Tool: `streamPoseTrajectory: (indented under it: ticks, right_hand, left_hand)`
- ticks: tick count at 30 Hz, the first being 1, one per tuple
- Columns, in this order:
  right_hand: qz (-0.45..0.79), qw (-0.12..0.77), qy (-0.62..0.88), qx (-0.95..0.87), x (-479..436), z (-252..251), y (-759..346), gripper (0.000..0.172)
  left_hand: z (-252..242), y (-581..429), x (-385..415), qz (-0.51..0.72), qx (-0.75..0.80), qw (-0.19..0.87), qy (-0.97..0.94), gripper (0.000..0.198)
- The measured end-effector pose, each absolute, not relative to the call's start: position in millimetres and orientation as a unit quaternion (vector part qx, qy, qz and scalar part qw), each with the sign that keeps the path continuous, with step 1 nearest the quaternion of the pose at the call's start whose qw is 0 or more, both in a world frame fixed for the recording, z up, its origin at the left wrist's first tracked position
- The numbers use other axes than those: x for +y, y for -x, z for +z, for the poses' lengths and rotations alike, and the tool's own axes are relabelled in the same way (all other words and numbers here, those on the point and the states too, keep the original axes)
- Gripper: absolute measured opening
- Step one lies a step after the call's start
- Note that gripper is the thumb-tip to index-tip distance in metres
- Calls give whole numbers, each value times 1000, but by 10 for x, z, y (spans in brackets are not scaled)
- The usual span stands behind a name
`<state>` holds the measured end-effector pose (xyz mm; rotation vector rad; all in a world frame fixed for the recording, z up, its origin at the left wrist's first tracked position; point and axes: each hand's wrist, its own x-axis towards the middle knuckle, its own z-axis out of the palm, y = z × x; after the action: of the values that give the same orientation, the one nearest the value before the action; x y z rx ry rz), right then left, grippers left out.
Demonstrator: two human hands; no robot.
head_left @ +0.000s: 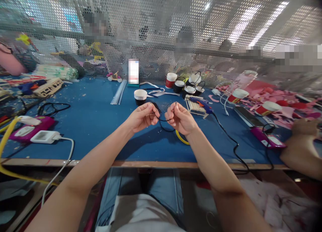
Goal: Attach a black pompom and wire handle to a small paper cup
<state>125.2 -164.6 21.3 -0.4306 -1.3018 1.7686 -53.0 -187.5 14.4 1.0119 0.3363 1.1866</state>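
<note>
My left hand (143, 118) is closed, pinching one part of a thin black cord (163, 120) above the blue table. Opposite it, my right hand (182, 118) pinches the same cord, which sags in a loop between the two. Just behind my left hand stands a white and black paper cup (140, 96). A blue glue gun (202, 104) rests on a small wooden rack (193, 108) to the right of my right hand. Under my right wrist lies part of a yellow ring (183, 138).
Several cups (178, 86) with black cord handles stand at the back. Clear glue sticks (118, 92) and a lit phone (133, 72) are left of them. Purple power strips (35, 129) lie at both sides. Pink scraps (284, 98) and another person's arm (303, 148) are at right.
</note>
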Motion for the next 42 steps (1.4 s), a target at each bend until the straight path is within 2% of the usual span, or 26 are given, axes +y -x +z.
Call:
streamPoseTrajectory:
  ticks: [4, 9, 17, 27, 34, 39, 42]
  right_hand:
    - [710, 396, 164, -559, -1669, 233, -1266, 32]
    - [715, 368, 158, -573, -1652, 222, -1288, 31]
    - [728, 385, 166, -543, -1639, 191, -1262, 23]
    - [723, 422, 164, -522, -1581, 132, -1238, 15]
    - [753, 395, 159, -502, -1564, 126, -1254, 16]
    - [730, 409, 178, -518, -1536, 135, -1288, 16]
    - [687, 420, 220, -551, -1532, 161, -1318, 19]
  left_hand:
    - [155, 562, -1879, 492, 168, 702, -486, 29]
    - [175, 577, -1902, 463, 163, 705, -512, 28]
    - [184, 587, -1894, 447, 170, 717, -507, 26]
    - [137, 563, -1815, 562, 182, 693, -413, 20]
    - [102, 507, -1869, 503, 153, 692, -495, 23]
    - [110, 577, -1859, 478, 155, 690, -521, 22]
    - [146, 677, -1811, 465, 184, 657, -564, 31]
